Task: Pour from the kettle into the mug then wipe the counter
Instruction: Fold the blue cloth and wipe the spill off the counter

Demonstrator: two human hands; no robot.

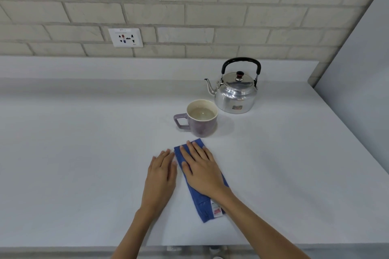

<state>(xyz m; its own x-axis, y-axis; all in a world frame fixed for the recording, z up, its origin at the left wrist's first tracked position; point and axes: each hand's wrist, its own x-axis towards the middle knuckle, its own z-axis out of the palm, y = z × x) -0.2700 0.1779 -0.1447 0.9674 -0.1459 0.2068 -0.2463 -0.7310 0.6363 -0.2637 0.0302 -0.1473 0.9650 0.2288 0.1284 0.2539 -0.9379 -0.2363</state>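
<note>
Right hand (201,171) rests on folded blue cloth (199,193), fingers (194,149) flat, slightly apart; press evenly, wipe clear of the full lilac mug (199,122).

One steel kettle (235,92), one purple mug (200,119) and one folded blue cloth (199,200) share a single white bench (73,153); two bare hands, left hand (161,176) and right hand (201,167), and one wall socket (125,37) complete the count.
</note>
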